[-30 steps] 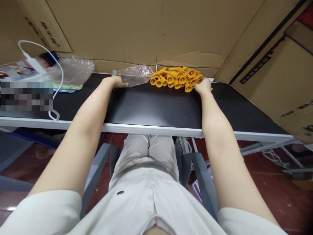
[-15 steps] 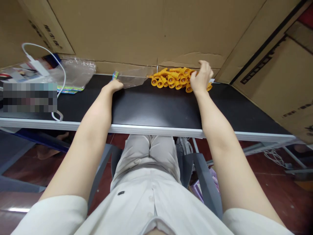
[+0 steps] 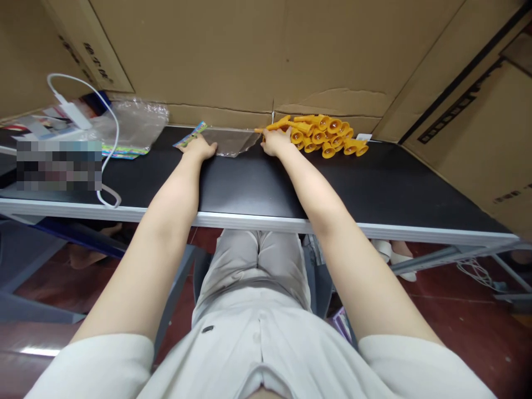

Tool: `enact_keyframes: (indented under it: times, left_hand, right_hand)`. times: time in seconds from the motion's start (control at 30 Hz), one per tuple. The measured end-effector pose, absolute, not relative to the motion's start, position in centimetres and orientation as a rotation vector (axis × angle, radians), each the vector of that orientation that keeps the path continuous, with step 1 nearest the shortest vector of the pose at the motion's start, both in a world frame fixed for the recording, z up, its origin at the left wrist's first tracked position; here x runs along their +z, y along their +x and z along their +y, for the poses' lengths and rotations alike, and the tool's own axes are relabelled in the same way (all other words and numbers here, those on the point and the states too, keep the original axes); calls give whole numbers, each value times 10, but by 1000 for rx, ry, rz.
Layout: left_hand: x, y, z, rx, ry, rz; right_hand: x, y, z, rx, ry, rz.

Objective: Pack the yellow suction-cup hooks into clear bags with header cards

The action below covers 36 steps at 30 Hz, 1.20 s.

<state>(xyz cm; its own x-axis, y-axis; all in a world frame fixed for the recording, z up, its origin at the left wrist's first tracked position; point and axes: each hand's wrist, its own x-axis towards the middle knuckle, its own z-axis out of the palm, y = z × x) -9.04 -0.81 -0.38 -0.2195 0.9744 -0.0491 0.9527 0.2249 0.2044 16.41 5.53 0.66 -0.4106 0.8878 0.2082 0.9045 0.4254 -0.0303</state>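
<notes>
Fingers of the left hand (image 3: 198,147) lie over the colourful printed header of a flat, clear plastic bag (image 3: 230,143), thumb spread well apart from the rest; whether they grip it I cannot tell. The right hand (image 3: 276,142) is at the left end of a heap of orange-yellow, horn-shaped plastic pieces (image 3: 328,136), by the bag's far end, its fingers slightly parted and partly hidden, so any hold is unclear. These pieces, with narrow stems and flared round mouths, lie on a smooth black surface (image 3: 249,185) edged in ridged, silvery trim, before creased brown cardboard (image 3: 208,55). Crinkled transparent bags (image 3: 145,122) lie farther left, beside a looped white cable (image 3: 116,124).
</notes>
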Motion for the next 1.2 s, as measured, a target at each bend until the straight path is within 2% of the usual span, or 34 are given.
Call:
enact_keyframes:
  times: [0.2, 0.37, 0.53, 0.77, 1.2]
  left_hand:
    - [1, -75, -19, 379, 1596, 2459]
    - [1, -76, -19, 408, 1599, 2462]
    - [-4, -78, -11, 661, 1691, 2434]
    - [2, -52, -2, 865, 1904, 2200]
    - [4, -50, -7, 730, 1918, 2124]
  right_hand:
    - [14, 153, 51, -178, -1571, -2333]
    - [32, 175, 52, -80, -1580, -2107]
    - [31, 202, 57, 109, -1388, -1918]
    - [7, 209, 31, 234, -1316, -1985]
    - [2, 217, 12, 267, -1291, -2379]
